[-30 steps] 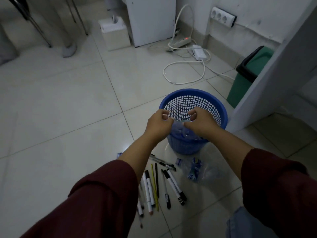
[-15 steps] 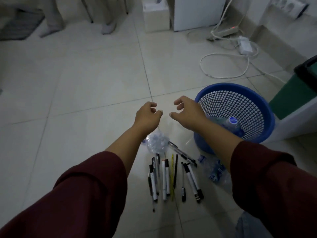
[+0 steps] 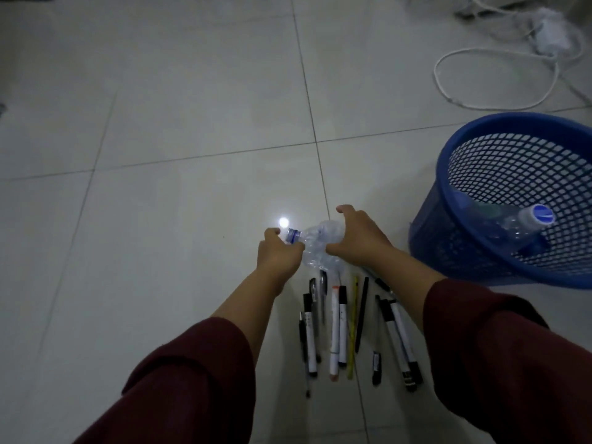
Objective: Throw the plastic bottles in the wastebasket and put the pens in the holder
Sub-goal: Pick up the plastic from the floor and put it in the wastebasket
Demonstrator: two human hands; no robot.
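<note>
A crushed clear plastic bottle (image 3: 321, 234) with a blue neck ring lies on the tiled floor, just beyond the pens. My left hand (image 3: 278, 255) is closed around its neck. My right hand (image 3: 360, 238) arches over the bottle's body with fingers spread and the thumb touching it. Several pens and markers (image 3: 337, 325) lie side by side on the floor below my hands. The blue mesh wastebasket (image 3: 447, 245) stands at the right and holds another clear bottle with a blue-and-white cap (image 3: 527, 222). No pen holder is in view.
A looped white cable (image 3: 439, 79) and a white power adapter (image 3: 551, 36) lie on the floor at the far right, behind the wastebasket. A bright light reflection (image 3: 283, 222) shines on the tile beside the bottle's neck.
My hands left the wastebasket after dropping a bottle in, and moved down and left to the crushed bottle on the floor. My left hand closed on its neck.
</note>
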